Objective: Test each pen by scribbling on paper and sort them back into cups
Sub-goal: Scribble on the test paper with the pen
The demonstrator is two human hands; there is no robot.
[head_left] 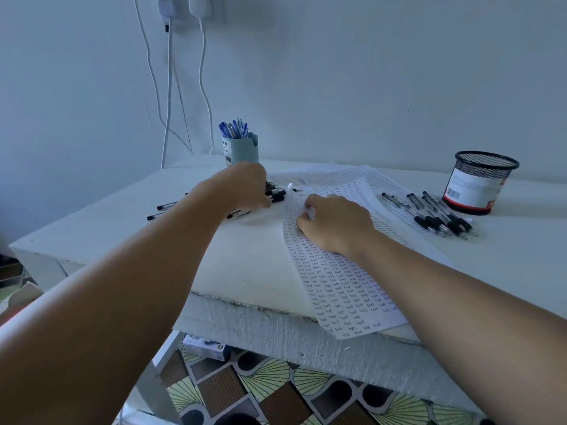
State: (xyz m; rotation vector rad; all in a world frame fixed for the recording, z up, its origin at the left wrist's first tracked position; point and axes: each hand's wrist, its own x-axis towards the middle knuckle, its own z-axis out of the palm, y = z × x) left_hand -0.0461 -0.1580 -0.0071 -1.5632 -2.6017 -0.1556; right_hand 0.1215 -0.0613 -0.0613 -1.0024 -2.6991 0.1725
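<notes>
Reaching across the bench [92, 234], the person has the left hand [242, 187] down on a heap of black pens [274, 193] just in front of the pale blue cup [241, 150], which already stands full of blue pens [234, 128]. Its fingers curl over the heap, but whether they have closed on a pen I cannot tell; the hand hides them. The right hand [336, 220] pinches the lifted left edge of the written-over paper [340, 286], fingers curled round the fold. A second row of black pens [435, 214] lies on the sheets near the black mesh cup [481, 182], well apart from the first heap.

These pens look light, stiff and smooth, apt to roll or slide against each other, so one is best picked out singly by the rubber grip near the tip, ready for writing. The paper is thin and limp; held only by its edge it will buckle, so it wants pressing flat before any scribble.
</notes>
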